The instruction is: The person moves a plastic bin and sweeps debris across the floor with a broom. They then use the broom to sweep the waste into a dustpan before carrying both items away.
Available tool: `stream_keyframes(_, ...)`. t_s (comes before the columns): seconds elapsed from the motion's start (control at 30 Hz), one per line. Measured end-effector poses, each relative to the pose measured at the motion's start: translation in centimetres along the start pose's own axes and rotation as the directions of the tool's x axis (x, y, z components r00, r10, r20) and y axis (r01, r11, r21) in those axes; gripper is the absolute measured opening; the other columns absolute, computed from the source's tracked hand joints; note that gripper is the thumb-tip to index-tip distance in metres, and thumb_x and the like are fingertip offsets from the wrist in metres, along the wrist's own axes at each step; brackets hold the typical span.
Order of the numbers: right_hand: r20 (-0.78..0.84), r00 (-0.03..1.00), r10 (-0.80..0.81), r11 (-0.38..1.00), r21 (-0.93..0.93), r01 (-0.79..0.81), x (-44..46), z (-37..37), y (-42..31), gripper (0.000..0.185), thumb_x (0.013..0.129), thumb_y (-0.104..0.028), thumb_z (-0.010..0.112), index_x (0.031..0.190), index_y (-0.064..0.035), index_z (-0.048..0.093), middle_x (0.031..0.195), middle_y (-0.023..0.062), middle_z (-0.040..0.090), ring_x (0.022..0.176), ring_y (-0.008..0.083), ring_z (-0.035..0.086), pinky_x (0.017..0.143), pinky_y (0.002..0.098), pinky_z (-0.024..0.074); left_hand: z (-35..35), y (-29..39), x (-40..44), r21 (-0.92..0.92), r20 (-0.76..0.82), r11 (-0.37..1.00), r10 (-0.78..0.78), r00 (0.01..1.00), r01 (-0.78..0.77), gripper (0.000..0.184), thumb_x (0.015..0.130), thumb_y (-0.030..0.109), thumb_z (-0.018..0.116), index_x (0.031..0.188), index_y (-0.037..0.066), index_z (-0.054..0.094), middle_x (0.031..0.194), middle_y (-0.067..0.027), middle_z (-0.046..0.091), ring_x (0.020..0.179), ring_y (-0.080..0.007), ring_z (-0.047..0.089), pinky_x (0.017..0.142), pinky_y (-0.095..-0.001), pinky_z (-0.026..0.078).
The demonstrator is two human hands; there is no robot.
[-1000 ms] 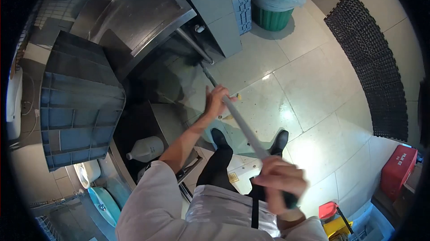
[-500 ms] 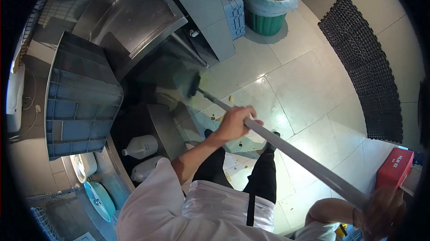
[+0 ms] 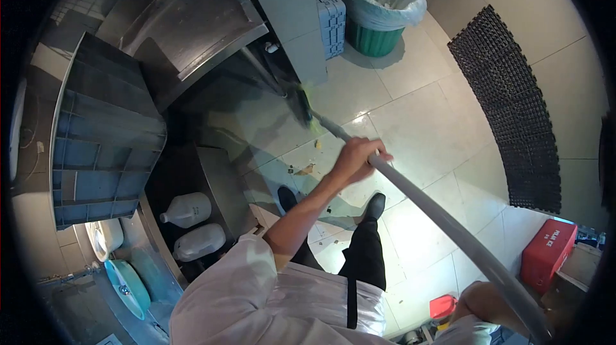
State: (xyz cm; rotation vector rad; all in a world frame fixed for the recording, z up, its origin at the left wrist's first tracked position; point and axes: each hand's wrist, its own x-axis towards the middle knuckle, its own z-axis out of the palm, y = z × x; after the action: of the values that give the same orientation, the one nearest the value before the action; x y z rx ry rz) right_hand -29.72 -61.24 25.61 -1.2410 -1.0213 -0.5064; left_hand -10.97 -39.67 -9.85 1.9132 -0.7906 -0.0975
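closest to me, the right hand (image 3: 559, 320) sits dim at the near end of the long round grey pole (image 3: 443, 220); it is too dark there for me to tell how its fingers stand. farther along, i have the bare left hand (image 3: 358, 158) wrapped round the pole, fingers gripping it. past the black boots (image 3: 376, 205), small brown and dark scraps (image 3: 306, 170) lie on the pale floor tiles (image 3: 417, 120). beyond them, the dark bristled brush head (image 3: 303, 106) is at the pole's far end, low by the floor; blur hides whether it touches.

half a second ago i had it on the inner side of the slanting metal pipe's (image 3: 263, 72) foot; it has since slid outward past that foot, which i judge gives the sweeping freer floor.

to the left, two whitish plastic jugs (image 3: 187, 210) lie under the counter, well apart from the pole. ahead, the pale tiled pillar (image 3: 289, 31) stands just beyond the brush and could block it; the round green lined bin (image 3: 371, 38) is farther off.
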Motion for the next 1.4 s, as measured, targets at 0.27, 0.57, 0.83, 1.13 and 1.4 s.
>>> stream_keyframes(0.27,-0.265,0.962,-0.065,0.998,0.002,0.068,-3.8,-0.5,1.2,0.011,0.087,-0.028,0.059,0.093,-0.0281,0.069,0.057,-0.0087,0.049,0.047,0.0047,0.046,0.047,0.0202,0.04,-5.4,-1.7,1.1,0.147,0.021,0.986,0.081,0.996,-0.083,0.013,0.075,0.011,0.071,0.071,0.009,0.059,0.057,-0.0073,0.052,0.058,-0.0258,0.053,0.057,-0.0363,0.039)
stream_keyframes(0.57,-0.636,0.762,0.122,0.96,-0.121,-0.254,-11.6,1.7,5.2,0.013,0.087,-0.028,0.059,0.083,-0.0159,0.06,0.046,-0.0032,0.044,0.036,0.0101,0.046,0.037,0.0231,0.0396,-6.3,-8.7,-4.3,0.223,0.273,0.963,-0.212,0.938,0.153,0.015,0.073,0.012,0.07,0.074,0.006,0.057,0.068,-0.0119,0.062,0.066,-0.0301,0.061,0.061,-0.0346,0.045)
stream_keyframes(0.83,-0.467,0.697,0.545,0.759,-0.079,-0.646,-17.9,14.5,26.3,0.021,0.07,0.005,0.064,0.09,0.0014,0.069,0.075,0.0153,0.063,0.08,0.0301,0.063,0.081,0.0399,0.0493,-17.3,-29.6,-3.0,0.48,-0.176,0.877,0.088,0.98,0.008,0.024,0.066,0.024,0.077,0.078,0.008,0.063,0.085,-0.0137,0.065,0.086,-0.0303,0.063,0.075,-0.0402,0.047)
stream_keyframes(1.13,-0.476,0.711,0.517,0.746,-0.157,-0.647,-15.6,19.9,33.7,0.032,0.071,0.003,0.064,0.101,-0.0027,0.067,0.081,0.0116,0.062,0.086,0.0264,0.06,0.091,0.0378,0.0436,-17.3,-30.1,-4.2,0.501,-0.008,0.865,0.006,1.0,-0.001,0.03,0.068,0.032,0.076,0.073,0.008,0.059,0.085,-0.0123,0.062,0.092,-0.0288,0.058,0.084,-0.0461,0.043)
stream_keyframes(1.4,-0.364,0.895,0.258,0.961,0.006,-0.275,-12.8,17.8,21.8,0.014,0.07,0.001,0.063,0.083,0.0014,0.069,0.067,0.0107,0.059,0.07,0.0278,0.061,0.072,0.0416,0.0533,-16.7,-12.7,-4.0,0.561,0.127,0.816,0.084,0.988,-0.142,0.025,0.074,0.027,0.071,0.068,0.008,0.057,0.073,-0.0057,0.057,0.079,-0.0266,0.057,0.072,-0.0421,0.039)
